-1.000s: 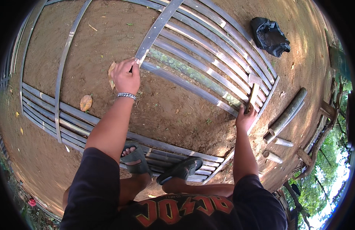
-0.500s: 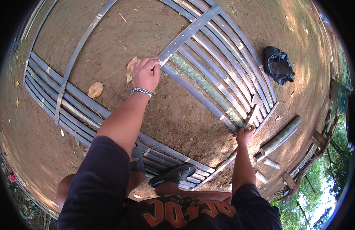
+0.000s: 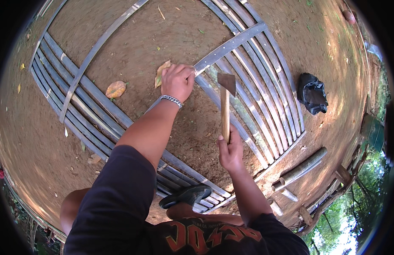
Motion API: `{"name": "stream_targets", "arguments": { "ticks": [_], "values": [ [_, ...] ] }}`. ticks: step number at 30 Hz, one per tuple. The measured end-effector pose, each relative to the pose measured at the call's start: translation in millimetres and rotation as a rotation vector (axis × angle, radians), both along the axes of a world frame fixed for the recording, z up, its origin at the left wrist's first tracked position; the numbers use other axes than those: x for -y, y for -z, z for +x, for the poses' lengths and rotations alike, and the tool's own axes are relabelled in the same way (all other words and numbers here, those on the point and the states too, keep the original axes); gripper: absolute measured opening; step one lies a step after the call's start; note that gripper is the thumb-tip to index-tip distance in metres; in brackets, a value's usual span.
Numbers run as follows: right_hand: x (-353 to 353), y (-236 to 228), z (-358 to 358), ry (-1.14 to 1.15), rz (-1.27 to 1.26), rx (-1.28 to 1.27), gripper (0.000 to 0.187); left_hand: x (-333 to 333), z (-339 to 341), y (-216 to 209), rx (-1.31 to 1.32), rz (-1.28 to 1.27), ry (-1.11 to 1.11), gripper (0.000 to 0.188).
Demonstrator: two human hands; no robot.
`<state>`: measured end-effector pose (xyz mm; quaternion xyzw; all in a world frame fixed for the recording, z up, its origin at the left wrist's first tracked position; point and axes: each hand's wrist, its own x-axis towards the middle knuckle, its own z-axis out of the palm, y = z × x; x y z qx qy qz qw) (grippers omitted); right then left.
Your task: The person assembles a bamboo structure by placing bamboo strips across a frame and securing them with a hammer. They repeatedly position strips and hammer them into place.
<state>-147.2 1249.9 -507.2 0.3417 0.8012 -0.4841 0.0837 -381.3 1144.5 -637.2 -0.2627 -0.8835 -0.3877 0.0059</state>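
My left hand (image 3: 178,83), with a chain bracelet at its wrist, is closed at the near end of a flat bamboo cross strip (image 3: 231,44). Its fingertips are partly hidden, so anything small between them cannot be seen. The cross strip shows a row of small light dots and lies over several long bamboo slats (image 3: 265,91). In my right hand (image 3: 231,151) is a hatchet (image 3: 225,108), gripped low on its wooden handle. Its dark flat head points away from me, over the slats and just right of my left hand.
A black plastic bag (image 3: 312,94) lies right of the slats. Cut bamboo poles (image 3: 303,168) rest at the lower right. More bamboo slats (image 3: 95,117) run along the left, crossed by a curved strip (image 3: 88,61). My sandalled foot (image 3: 186,196) is beside the near slats. Dry leaves (image 3: 116,89) dot the soil.
My right hand has lifted the hatchet from near the slats' right end and brought it left, close to my left hand. My left hand keeps its place at the cross strip's end.
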Motion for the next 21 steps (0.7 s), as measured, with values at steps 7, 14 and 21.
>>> {"name": "stream_targets", "arguments": {
  "ticks": [7,14,21],
  "values": [
    [-1,11,-42,-0.213,0.213,0.074,0.047,1,-2,-3,0.008,-0.031,-0.005,0.005],
    [-11,21,-43,-0.255,0.273,-0.004,0.05,3,-1,0,-0.007,-0.025,-0.002,0.004],
    [-14,20,-48,-0.283,0.3,-0.004,0.049,2,-2,-2,-0.008,-0.018,-0.005,0.003]
  ]
}}
